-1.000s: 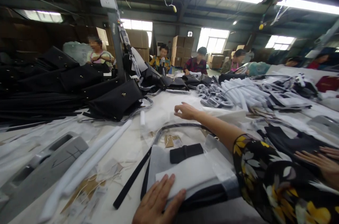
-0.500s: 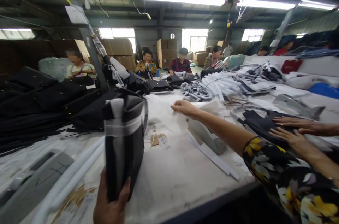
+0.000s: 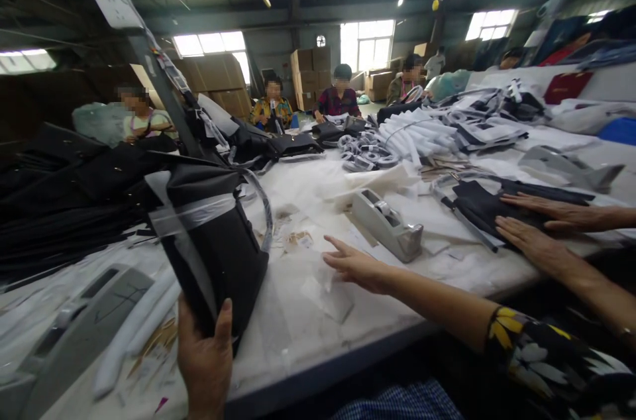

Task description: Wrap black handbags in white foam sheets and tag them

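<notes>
My left hand (image 3: 206, 357) grips the lower edge of a black bag (image 3: 218, 248) and holds it up, tilted, above the table's near edge. A clear plastic band (image 3: 193, 211) and a strap run round the bag. My right hand (image 3: 358, 267), on a floral-sleeved arm, reaches across the white table (image 3: 298, 334). Its fingers are stretched out just over a piece of white paper (image 3: 330, 294), and it holds nothing.
A grey tape dispenser (image 3: 390, 224) stands beyond my right hand, and another (image 3: 74, 334) lies at the near left beside white tubes (image 3: 134, 334). Black bags (image 3: 74, 195) are piled at left by a pole (image 3: 163, 95). A co-worker's hands (image 3: 534, 228) press a black bag at right. Several people sit at the far end.
My left hand lifted the black bag off the table and now tilts it leftward. My right hand drew back from the far middle to near the table's front.
</notes>
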A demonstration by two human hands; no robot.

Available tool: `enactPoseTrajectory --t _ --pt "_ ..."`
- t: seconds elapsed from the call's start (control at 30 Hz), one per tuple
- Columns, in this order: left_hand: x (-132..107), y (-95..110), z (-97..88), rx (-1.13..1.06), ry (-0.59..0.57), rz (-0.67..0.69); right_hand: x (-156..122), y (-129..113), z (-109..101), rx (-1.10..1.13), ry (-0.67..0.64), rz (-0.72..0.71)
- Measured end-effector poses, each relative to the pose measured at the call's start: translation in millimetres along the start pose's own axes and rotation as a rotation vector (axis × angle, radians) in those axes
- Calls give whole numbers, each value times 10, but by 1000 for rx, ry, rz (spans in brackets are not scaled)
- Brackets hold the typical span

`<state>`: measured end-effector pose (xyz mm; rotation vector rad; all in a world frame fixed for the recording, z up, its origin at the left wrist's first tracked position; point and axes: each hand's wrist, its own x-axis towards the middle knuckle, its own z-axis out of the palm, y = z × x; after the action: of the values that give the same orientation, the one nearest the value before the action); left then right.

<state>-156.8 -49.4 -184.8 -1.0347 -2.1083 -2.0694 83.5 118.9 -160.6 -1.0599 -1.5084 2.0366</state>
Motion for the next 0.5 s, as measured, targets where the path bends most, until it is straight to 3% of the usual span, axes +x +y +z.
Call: enactPoseTrajectory --t 0.1,0.2,0.3,0.4,0.5 --pt "17 36 10 21 -15 51 -235 162 -82 -320 105 -295" --pt "28 48 18 49 -29 90 -392 249 -84 -698 309 -599" --pt "24 42 26 52 -30 105 -458 301 -15 -880 346 -559" --pt "14 35 34 44 -35 115 -459 364 58 -981 193 -498" --pt "14 28 39 52 -49 133 -415 415 124 -859 146 -596"
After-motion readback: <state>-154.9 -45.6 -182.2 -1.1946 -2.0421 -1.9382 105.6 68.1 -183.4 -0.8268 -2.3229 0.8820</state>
